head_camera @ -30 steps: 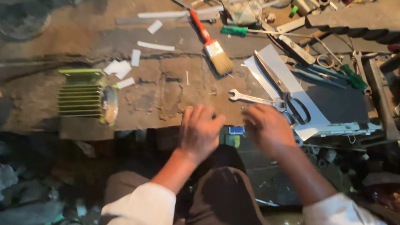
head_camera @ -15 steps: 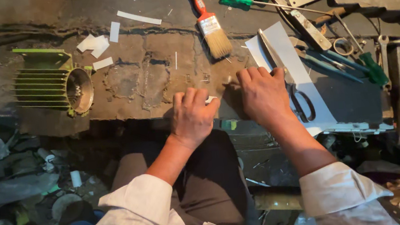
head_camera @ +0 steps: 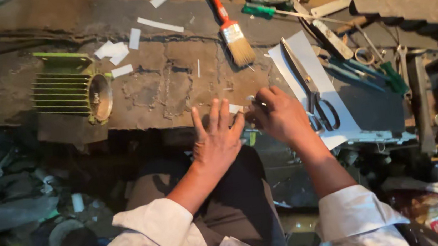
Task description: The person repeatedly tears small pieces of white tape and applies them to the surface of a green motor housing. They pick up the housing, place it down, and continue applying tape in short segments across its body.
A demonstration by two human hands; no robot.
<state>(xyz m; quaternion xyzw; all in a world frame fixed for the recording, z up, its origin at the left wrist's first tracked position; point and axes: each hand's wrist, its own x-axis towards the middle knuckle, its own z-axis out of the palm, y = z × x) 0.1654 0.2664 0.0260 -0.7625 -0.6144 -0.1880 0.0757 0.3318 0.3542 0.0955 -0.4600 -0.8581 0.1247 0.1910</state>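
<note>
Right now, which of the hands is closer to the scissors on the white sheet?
Right. The right hand rests just left of the scissors, its knuckles close beside the black handles. The left hand lies flat further left, beyond the right hand.

Your work surface is a worn, cracked brown slab [head_camera: 173,85], dusty and stained. On its left part lies a green finned motor housing [head_camera: 68,88], on its side. Near it you see some white paper strips [head_camera: 118,52]. At the top middle lies a paintbrush [head_camera: 229,27] with an orange handle. To the right you have a white sheet [head_camera: 309,62], and black-handled scissors [head_camera: 317,104] lie on it.
</note>
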